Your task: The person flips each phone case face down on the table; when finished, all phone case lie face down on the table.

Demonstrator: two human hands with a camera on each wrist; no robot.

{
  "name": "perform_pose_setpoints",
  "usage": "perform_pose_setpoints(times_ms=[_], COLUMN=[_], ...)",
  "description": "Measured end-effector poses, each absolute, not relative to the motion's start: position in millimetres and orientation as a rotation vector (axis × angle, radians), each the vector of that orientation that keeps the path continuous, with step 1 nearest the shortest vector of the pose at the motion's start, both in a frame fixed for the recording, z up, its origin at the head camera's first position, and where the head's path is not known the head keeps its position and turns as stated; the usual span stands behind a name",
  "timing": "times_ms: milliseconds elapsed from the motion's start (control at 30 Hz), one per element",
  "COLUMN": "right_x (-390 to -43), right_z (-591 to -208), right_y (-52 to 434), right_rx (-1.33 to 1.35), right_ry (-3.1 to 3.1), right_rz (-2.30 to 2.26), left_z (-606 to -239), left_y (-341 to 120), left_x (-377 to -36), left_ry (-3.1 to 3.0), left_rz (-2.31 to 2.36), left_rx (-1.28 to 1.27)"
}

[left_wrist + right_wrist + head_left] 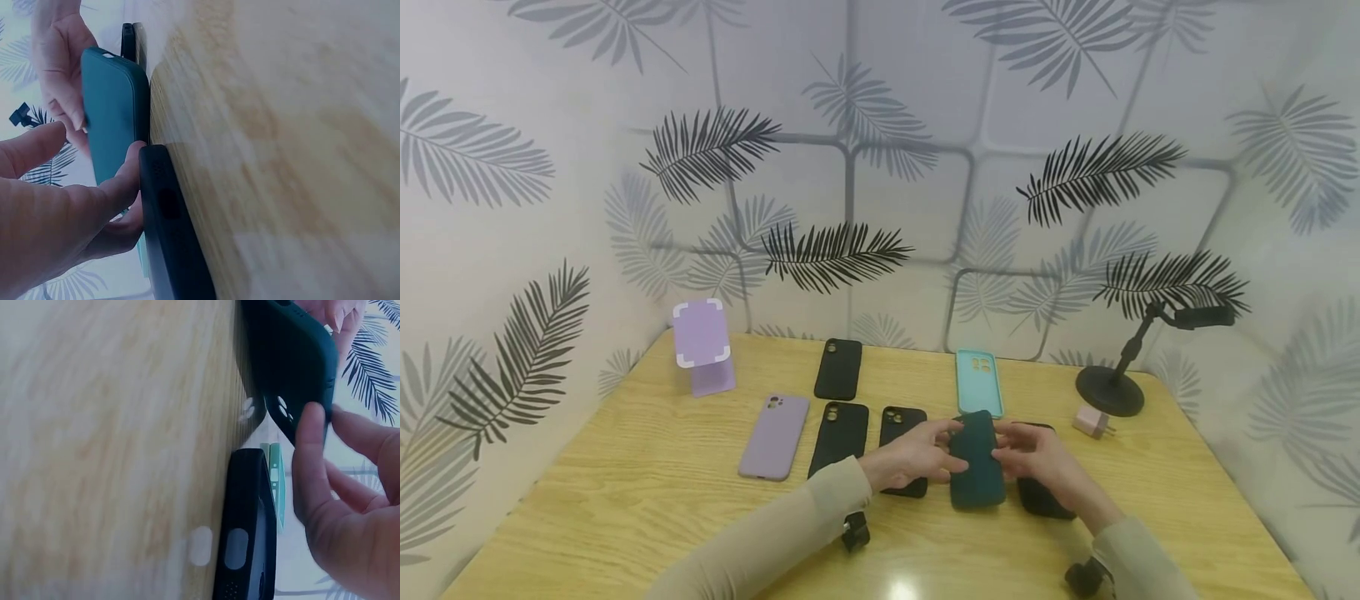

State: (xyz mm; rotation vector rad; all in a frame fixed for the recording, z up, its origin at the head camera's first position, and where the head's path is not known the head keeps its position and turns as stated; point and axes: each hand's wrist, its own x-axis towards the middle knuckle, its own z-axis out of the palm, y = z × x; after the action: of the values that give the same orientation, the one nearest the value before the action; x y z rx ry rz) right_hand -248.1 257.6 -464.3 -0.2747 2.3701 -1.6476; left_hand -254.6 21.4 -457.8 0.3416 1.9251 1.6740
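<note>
A dark teal phone case is held between both hands, tilted above the table. My left hand holds its left edge, thumb over the near face and fingers at the side. Opposite, my right hand pinches the right edge; in the right wrist view, thumb and finger grip it beside the camera cutout. Under the left hand lies a black phone case, partly hidden. Another black case lies under the right hand. Behind the teal case is a turquoise phone case.
To the left lie a lilac phone case and two black cases, one farther back and one nearer. A lilac stand is at the back left. A black phone stand and a pink charger plug are at right.
</note>
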Motion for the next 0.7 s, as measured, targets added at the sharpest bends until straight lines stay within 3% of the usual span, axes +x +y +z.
perform_pose_setpoints(times_ms=[700], right_x=[-249.2], right_z=[-465.7], right_y=[256.7], right_rx=[-0.337], right_ry=[2.472], right_rz=[-1.475], left_z=[-456.2], left_y=[16.8], left_x=[-258.1], left_ry=[1.961], left_rz=[1.665], left_rx=[0.349])
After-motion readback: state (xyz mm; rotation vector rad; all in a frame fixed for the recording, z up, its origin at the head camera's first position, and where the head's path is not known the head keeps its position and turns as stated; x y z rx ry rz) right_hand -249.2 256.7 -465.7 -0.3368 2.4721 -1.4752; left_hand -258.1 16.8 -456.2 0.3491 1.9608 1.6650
